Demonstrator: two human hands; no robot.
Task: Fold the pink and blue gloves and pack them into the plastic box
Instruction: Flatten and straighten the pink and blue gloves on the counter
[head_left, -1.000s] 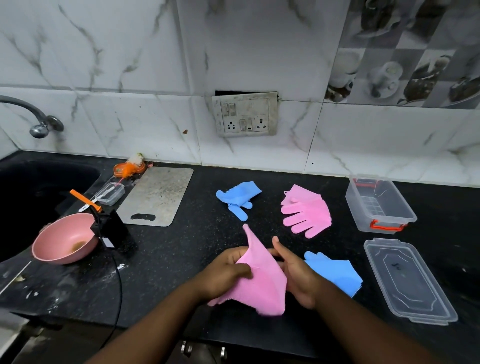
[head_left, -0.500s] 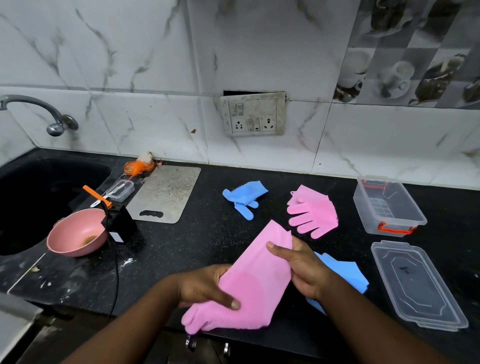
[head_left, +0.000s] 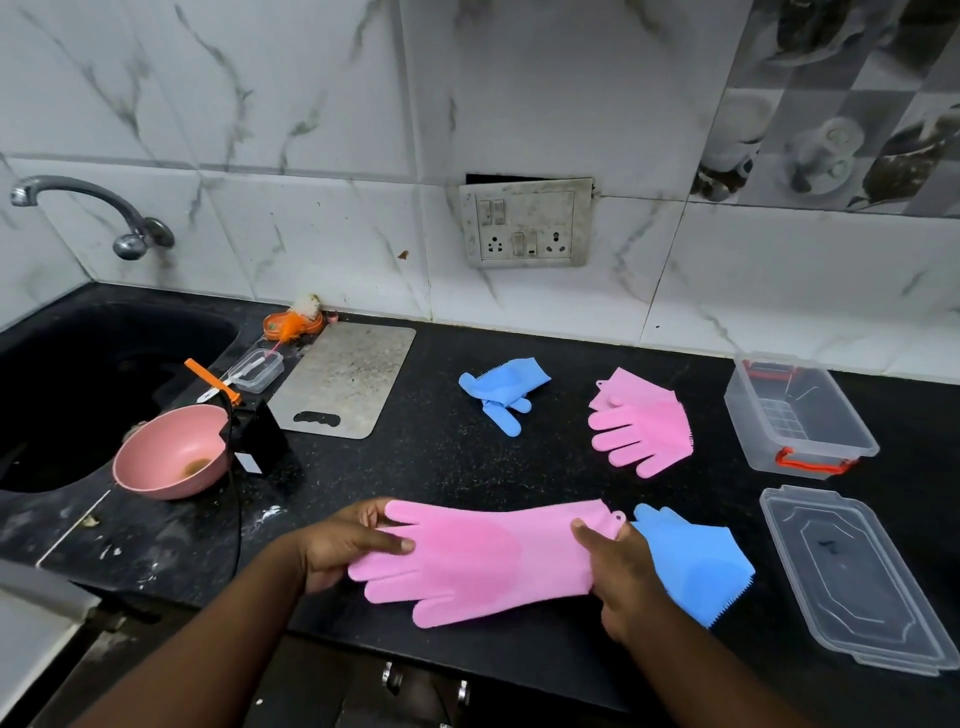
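A long pink glove (head_left: 483, 558) is stretched out flat over the front of the black counter. My left hand (head_left: 337, 545) pinches its finger end and my right hand (head_left: 615, 566) grips its cuff end. A blue glove (head_left: 691, 564) lies just right of my right hand, partly under it. A folded pink glove (head_left: 644, 423) and a folded blue glove (head_left: 501, 387) lie further back. The clear plastic box (head_left: 800, 415) with red clips stands open at the right, with nothing in it. Its clear lid (head_left: 852, 577) lies in front of it.
A steel cutting board (head_left: 345, 382) lies at the back left, beside a small clear container (head_left: 257, 369). A pink bowl (head_left: 171, 452) and a black device (head_left: 257, 434) with a cable stand by the dark sink (head_left: 78, 374). A tap (head_left: 98, 213) juts from the wall.
The pink glove was bunched up between my hands; both hands have pulled apart and spread it out lengthwise, fingers to the left, cuff to the right.
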